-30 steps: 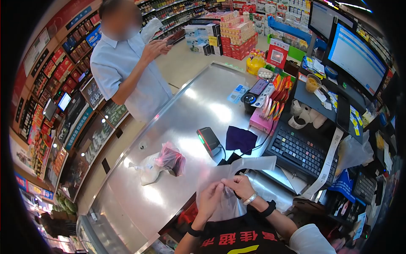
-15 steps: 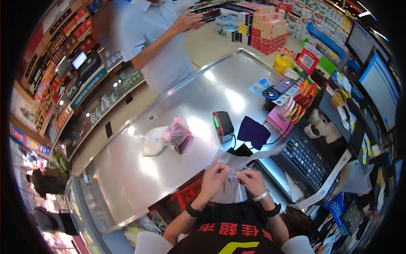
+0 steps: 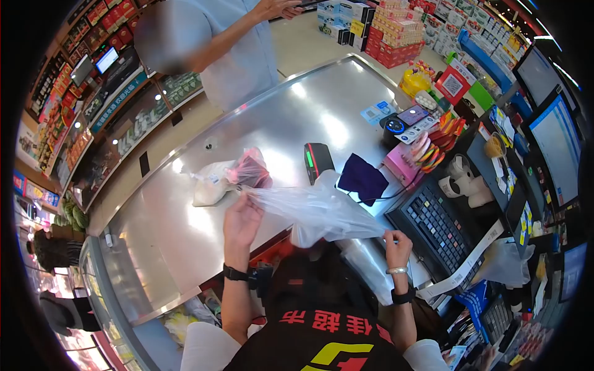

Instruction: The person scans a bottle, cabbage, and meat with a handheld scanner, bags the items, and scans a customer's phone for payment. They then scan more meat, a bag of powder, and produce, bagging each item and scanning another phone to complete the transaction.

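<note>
Step in hand looks like opening a bag [image 3: 322, 210] at a shop till: left hand [image 3: 241, 219] pinches one edge of the clear plastic bag, fingers closed on it, raised over the steel table [image 3: 185, 247]; right hand [image 3: 398, 241] grips the opposite edge, fingers closed on the film, out near the keyboard [image 3: 433, 226]. Bag is held in the air between both hands, stretched taut, above the near table edge, not resting on it. Long axis runs roughly left-right, sloping slightly down toward the right hand; which end is the mouth can't be told for sure, the film bunches and sags in the middle. Next move, by my guess, calls for parting the two layers at the mouth so goods can go in. Just beyond the left hand lie a white pack [image 3: 210, 182] and a pink-wrapped item [image 3: 250, 170], touching each other. A scanner [image 3: 317, 159] and dark cloth [image 3: 362, 179] sit behind the bag. A customer [image 3: 241, 55] stands across the table.
</note>
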Tool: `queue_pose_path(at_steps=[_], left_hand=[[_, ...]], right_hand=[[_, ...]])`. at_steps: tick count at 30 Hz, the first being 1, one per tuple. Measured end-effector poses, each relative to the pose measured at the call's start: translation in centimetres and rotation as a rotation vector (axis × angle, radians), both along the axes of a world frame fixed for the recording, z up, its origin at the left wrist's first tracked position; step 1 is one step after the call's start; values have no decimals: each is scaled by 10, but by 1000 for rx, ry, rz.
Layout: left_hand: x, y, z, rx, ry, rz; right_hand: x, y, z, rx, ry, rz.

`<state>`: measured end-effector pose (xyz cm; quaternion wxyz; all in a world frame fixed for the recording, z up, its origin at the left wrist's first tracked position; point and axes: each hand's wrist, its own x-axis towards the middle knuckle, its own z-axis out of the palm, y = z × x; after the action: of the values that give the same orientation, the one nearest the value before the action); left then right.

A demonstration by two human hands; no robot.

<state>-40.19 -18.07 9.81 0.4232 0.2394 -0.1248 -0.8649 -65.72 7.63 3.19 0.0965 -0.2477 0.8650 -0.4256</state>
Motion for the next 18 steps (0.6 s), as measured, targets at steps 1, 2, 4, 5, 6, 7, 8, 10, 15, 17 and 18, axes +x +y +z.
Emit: queue_pose_path(at_steps=[1,2,4,5,6,7,8,10,15,17,18], left_hand=[[-6,1,7,-44,-46,48],[-10,3,11,-86,-96,96],[-17,11,3,-246,-233,183],[-23,18,5,-343,-310,142],[-29,29,9,-436,-392,99],[-36,40,12,-529,-475,54],[-43,53,11,-529,-468,-46],[-58,80,15,-526,-453,-244],[-52,91,25,-647,-294,-613],[-35,70,26,-741,-409,-569],[-25,49,14,-842,-532,-497]], right_hand=[[-2,2,-1,47,-22,84],[0,2,-1,95,-48,170],[9,4,1,273,-18,290],[15,-2,6,222,154,342],[21,-8,11,171,323,395],[30,-15,16,117,489,446],[42,-24,29,84,246,482],[66,-47,55,10,-233,545],[82,-73,18,-139,-165,528],[82,-80,28,-176,-170,408],[77,-80,23,-199,-242,384]])
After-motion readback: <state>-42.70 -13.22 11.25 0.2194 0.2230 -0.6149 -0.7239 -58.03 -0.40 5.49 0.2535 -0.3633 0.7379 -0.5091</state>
